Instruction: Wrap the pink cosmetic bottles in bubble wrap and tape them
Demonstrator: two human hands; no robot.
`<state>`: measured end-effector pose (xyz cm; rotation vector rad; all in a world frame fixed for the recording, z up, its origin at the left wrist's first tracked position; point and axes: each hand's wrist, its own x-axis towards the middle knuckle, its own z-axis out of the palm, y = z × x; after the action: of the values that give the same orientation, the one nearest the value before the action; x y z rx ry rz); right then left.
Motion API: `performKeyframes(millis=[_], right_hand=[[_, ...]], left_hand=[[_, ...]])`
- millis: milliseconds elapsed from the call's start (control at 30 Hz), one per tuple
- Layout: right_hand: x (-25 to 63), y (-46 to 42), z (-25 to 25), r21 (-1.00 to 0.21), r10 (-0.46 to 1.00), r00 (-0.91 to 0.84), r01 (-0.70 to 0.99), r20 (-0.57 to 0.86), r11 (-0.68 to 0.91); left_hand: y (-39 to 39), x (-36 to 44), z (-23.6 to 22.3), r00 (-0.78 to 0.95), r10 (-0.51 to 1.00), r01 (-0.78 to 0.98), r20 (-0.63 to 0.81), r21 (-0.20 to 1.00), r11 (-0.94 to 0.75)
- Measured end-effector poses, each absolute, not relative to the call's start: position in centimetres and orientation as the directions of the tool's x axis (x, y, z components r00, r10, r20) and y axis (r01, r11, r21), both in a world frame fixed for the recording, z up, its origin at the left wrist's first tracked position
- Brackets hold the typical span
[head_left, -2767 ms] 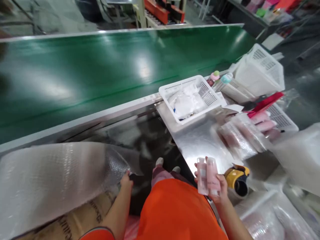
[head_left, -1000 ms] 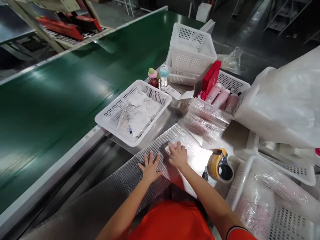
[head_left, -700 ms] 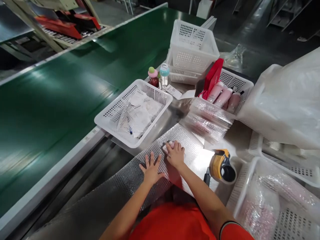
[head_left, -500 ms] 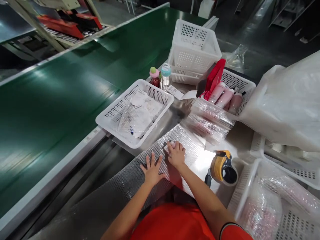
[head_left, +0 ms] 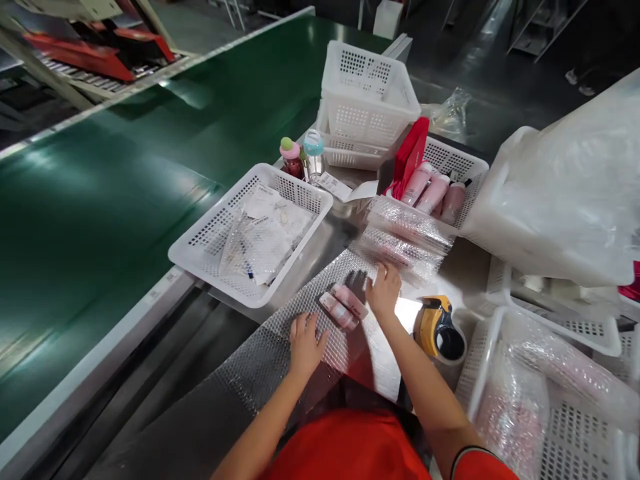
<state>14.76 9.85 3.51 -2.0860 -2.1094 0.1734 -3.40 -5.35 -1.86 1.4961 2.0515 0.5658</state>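
Two small pink-and-white packages (head_left: 344,308), perhaps little tubes or boxes, lie side by side on a sheet of bubble wrap (head_left: 245,373) in front of me. Just left of them, my left hand (head_left: 306,343) is open, with its fingers on the wrap. My right hand (head_left: 384,291) is open to the right of the packages, apart from them, with its fingers slightly bent. Beyond it lie bubble-wrapped pink bundles (head_left: 407,233). I see nothing held in either hand.
A yellow tape dispenser (head_left: 435,327) stands to the right. A white basket (head_left: 200,267) holds packets. Pink bottles (head_left: 433,193) fill another basket, beside two baby bottles (head_left: 313,153) and stacked baskets (head_left: 367,127). A green conveyor belt (head_left: 125,167) runs along the left.
My right hand has lifted off the small packages and moved right, uncovering them. My left hand's spread fingers have drawn in a little. The view has shifted somewhat to the right.
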Motion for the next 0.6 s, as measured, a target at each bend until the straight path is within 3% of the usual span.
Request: performKeyframes(millis=[67, 133, 200, 300, 467, 600], right_hand=[[16.9, 11.5, 3.5, -0.115, 0.994, 0.112, 0.987, 0.010, -0.110], [18.2, 12.3, 3.0, -0.033, 0.988, 0.147, 0.988, -0.037, -0.148], [18.8, 12.5, 2.5, 0.018, 0.989, 0.133, 0.991, -0.061, -0.133], [18.9, 12.5, 2.6, 0.052, 0.991, 0.082, 0.996, -0.109, -0.077], [18.5, 11.4, 5.5, 0.012, 0.975, -0.110, 0.993, -0.196, 0.114], [15.5, 7.3, 6.9, -0.135, 0.886, -0.354, 0.935, -0.298, 0.328]], left_hand=[[-4.0, -2.5, -2.2, -0.296, 0.937, 0.541, -0.186, 0.776, 0.325], [-2.6, -1.3, -2.6, -0.368, 0.884, 0.297, -0.287, 0.865, 0.405], [-1.3, -0.2, -2.8, -0.415, 0.795, 0.028, -0.442, 0.867, 0.497], [-0.1, 0.8, -2.8, -0.394, 0.659, -0.294, -0.640, 0.768, 0.569], [0.3, 0.9, -2.9, -0.339, 0.567, -0.459, -0.751, 0.658, 0.597], [0.4, 0.7, -3.8, -0.336, 0.581, -0.428, -0.741, 0.670, 0.607]])
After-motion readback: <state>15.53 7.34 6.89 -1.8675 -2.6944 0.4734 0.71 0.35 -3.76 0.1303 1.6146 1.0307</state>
